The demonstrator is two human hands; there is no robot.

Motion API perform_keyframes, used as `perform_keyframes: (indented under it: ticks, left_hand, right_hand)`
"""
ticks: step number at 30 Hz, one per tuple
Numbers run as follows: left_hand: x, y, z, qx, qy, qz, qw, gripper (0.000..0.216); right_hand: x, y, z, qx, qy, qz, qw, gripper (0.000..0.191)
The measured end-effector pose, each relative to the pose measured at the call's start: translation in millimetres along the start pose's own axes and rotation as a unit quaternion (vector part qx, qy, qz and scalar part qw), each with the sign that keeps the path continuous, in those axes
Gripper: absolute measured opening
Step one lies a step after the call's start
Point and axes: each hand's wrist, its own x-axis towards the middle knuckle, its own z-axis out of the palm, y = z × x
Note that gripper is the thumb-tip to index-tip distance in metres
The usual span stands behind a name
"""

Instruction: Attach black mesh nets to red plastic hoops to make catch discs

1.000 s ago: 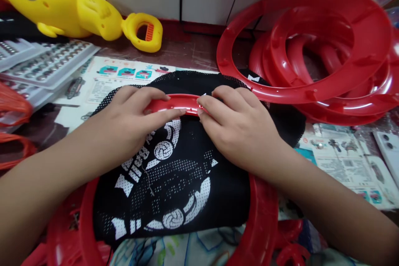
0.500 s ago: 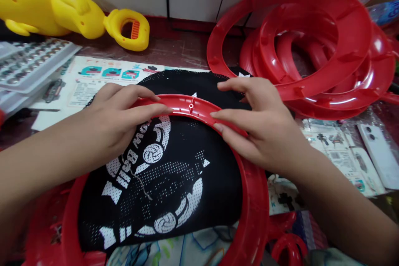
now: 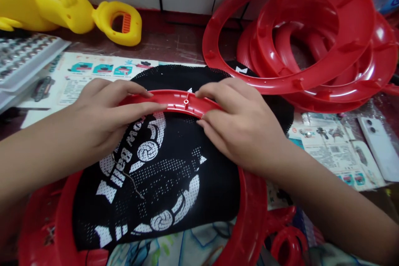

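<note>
Upper left of the frame: yellow plastic toy [image 3: 59,2], lying on its side, loop handle with orange ribbed insert pointing right. Below it, at left edge: clear tray [image 3: 37,64] with rows of small round metallic pieces, beside a printed sheet [image 3: 73,87]. Left of centre: left hand [image 3: 107,112], thumb and index narrowed onto opposite edges of a red ring [image 3: 252,212]; remaining fingers partly hidden. Position of ring: centre to bottom of the frame, far arc between both hands, small round post visible there. Across ring opening and out beyond far arc: black fabric [image 3: 183,145], perforated, white ball print, loose thread on top. Right of centre: right hand [image 3: 237,112], thumb and fingertips bent over same arc, gripping ring. Upper right: stacked red rings [image 3: 357,20], uppermost tilted. Right edge, below stack: white phone [image 3: 378,149], lenses up.
</note>
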Motion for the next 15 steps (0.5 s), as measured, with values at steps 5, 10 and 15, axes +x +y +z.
perform_keyframes:
  ticks: [5,10,15]
  left_hand:
    - [-0.3,-2.6,1.3,0.002,0.007,0.005,1.000,0.045]
    - [-1.3,-4.5,2.2,0.001,-0.001,0.012,1.000,0.046]
    - [-0.4,-4.0,0.8,0.005,0.001,0.010,1.000,0.044]
  right_hand:
    - [13.1,2.2,6.7,0.110,-0.016,0.068,0.991,0.025]
    - [10.7,6.1,11.3,0.157,-0.009,0.086,0.984,0.026]
    - [11.7,8.4,10.7,0.157,-0.013,0.081,0.984,0.026]
